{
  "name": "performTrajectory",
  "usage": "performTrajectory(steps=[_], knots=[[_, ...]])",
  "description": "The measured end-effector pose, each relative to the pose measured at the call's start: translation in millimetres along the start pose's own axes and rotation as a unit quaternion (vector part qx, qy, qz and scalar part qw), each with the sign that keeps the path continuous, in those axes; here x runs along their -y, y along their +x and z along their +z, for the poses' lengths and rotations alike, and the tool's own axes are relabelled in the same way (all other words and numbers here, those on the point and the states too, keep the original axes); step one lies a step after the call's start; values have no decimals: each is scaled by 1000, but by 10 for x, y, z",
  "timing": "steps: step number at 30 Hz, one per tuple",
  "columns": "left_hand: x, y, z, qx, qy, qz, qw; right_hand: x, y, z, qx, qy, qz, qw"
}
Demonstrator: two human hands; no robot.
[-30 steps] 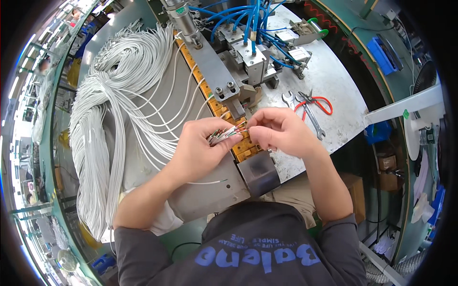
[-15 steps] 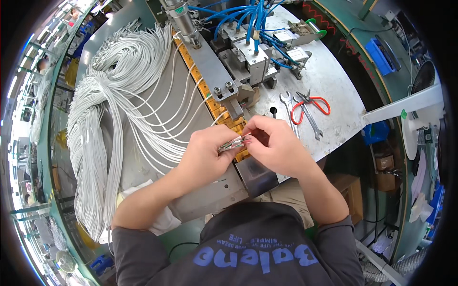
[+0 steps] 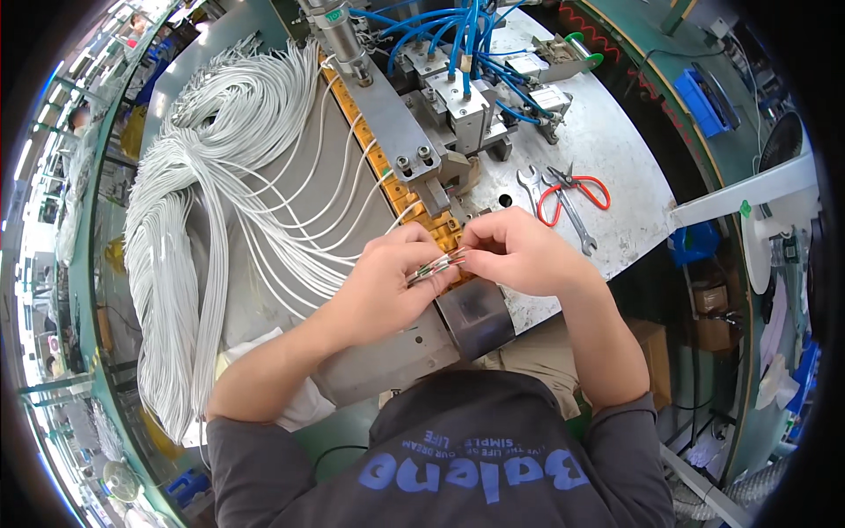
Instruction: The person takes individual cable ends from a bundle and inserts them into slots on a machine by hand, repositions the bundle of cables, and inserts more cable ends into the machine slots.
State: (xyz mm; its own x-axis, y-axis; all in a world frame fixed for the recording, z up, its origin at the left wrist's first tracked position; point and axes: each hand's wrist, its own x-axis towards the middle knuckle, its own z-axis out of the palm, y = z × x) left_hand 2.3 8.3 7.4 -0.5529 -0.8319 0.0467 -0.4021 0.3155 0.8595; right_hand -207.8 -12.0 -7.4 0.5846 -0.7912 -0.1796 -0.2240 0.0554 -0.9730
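Observation:
My left hand (image 3: pixel 387 282) grips the stripped end of a white cable (image 3: pixel 433 267), whose thin coloured wires stick out to the right. My right hand (image 3: pixel 519 251) pinches those wire tips from the other side. Both hands hover just above the orange slotted conveyor strip (image 3: pixel 378 158) that runs up into the metal machine (image 3: pixel 458 106). Several white cables lie across the strip with their ends in its slots.
A large bundle of white cables (image 3: pixel 185 229) hangs over the left of the grey bench. Red-handled pliers (image 3: pixel 576 189) and a wrench (image 3: pixel 563 211) lie on the metal plate at right. Blue air hoses (image 3: pixel 440 26) rise from the machine at the top.
Both hands have stayed together over the strip and shifted slightly; the fingers have reworked the wire tips between them.

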Motion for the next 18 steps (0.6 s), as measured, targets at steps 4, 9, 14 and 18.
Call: performTrajectory(steps=[4, 9, 14, 18], knots=[[102, 20, 57, -18, 110, 4, 994, -180, 19, -113, -17, 46, 64, 997], [143, 64, 35, -57, 210, 11, 976, -256, 104, -106, -78, 56, 85, 992], [137, 81, 24, -66, 261, 13, 963, -313, 206, -130, -80, -28, 35, 996], [77, 55, 107, -13, 346, 10, 938, -458, 258, -135, -57, 36, 53, 996]])
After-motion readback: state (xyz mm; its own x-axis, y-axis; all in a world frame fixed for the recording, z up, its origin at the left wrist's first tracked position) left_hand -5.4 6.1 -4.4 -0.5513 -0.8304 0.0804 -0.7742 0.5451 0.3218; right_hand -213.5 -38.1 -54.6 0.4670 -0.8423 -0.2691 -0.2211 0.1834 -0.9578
